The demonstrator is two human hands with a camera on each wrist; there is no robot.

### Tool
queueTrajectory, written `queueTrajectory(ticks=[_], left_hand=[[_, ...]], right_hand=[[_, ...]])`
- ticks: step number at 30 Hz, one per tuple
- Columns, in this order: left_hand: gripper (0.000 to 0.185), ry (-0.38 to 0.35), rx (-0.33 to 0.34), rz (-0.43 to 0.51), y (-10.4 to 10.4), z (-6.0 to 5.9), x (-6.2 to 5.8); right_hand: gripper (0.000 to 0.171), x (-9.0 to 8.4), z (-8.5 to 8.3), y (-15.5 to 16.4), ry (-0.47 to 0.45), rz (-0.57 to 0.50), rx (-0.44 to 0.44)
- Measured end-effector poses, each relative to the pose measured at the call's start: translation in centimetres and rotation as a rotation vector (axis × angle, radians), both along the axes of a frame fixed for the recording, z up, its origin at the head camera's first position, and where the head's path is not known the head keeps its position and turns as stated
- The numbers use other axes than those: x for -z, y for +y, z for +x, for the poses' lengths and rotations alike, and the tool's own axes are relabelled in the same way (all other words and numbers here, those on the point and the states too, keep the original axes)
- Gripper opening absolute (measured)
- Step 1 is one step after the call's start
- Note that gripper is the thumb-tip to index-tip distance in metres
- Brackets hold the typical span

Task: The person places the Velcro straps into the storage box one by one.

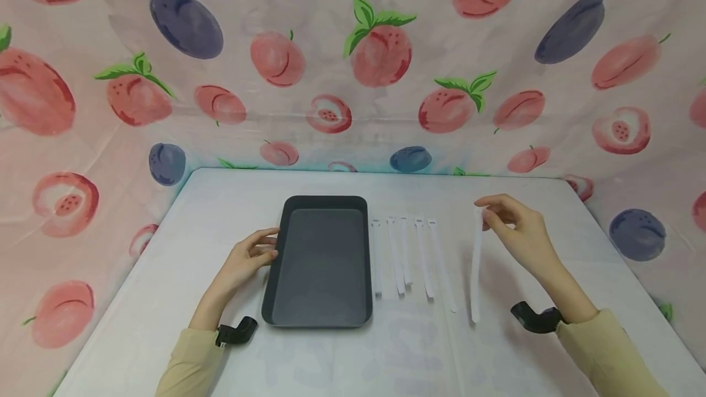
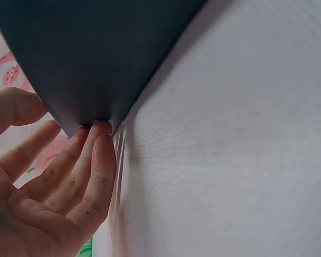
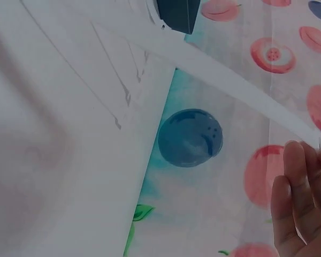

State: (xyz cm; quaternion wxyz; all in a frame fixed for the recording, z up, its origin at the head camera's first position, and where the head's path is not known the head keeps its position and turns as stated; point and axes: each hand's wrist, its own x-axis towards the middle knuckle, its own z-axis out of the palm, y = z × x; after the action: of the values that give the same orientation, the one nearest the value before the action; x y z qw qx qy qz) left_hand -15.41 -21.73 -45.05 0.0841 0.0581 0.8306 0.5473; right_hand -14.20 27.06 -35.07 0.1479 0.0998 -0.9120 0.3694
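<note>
A dark grey tray lies empty on the white table. My left hand rests beside its left rim, fingers fairly straight. In the left wrist view the fingertips touch the tray's edge. To the right of the tray, several white strips lie side by side. Further right, my right hand pinches the top end of one more white strip, whose lower end reaches the table. In the right wrist view that strip runs up to the fingers.
A cloth printed with peaches and plums walls the table on the back and both sides. Black wrist mounts sit on both forearms. Bare table surface lies in front of the tray and strips.
</note>
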Motion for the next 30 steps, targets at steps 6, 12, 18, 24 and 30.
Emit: queueTrajectory(ticks=[6, 12, 18, 24, 30], left_hand=[[0.052, -0.006, -0.001, 0.006, 0.0, 0.0, 0.0], [0.052, -0.003, 0.000, 0.013, 0.0, 0.1, -0.2], [0.052, -0.004, -0.001, 0.012, 0.0, 0.1, -0.1], [0.052, -0.004, 0.002, 0.015, 0.0, 0.1, -0.1], [0.052, -0.002, 0.005, 0.021, 0.0, 0.1, -0.1]], right_hand=[[0.019, -0.3, 0.0, -0.7, 0.021, -0.015, -0.007], [0.019, -0.5, 0.0, -1.3, 0.022, -0.034, -0.031], [0.018, -0.9, 0.1, -2.2, 0.025, -0.075, -0.049], [0.018, -1.2, 0.2, -3.2, 0.021, -0.088, -0.041], [0.020, -1.4, 0.1, -4.1, 0.022, -0.103, -0.050]])
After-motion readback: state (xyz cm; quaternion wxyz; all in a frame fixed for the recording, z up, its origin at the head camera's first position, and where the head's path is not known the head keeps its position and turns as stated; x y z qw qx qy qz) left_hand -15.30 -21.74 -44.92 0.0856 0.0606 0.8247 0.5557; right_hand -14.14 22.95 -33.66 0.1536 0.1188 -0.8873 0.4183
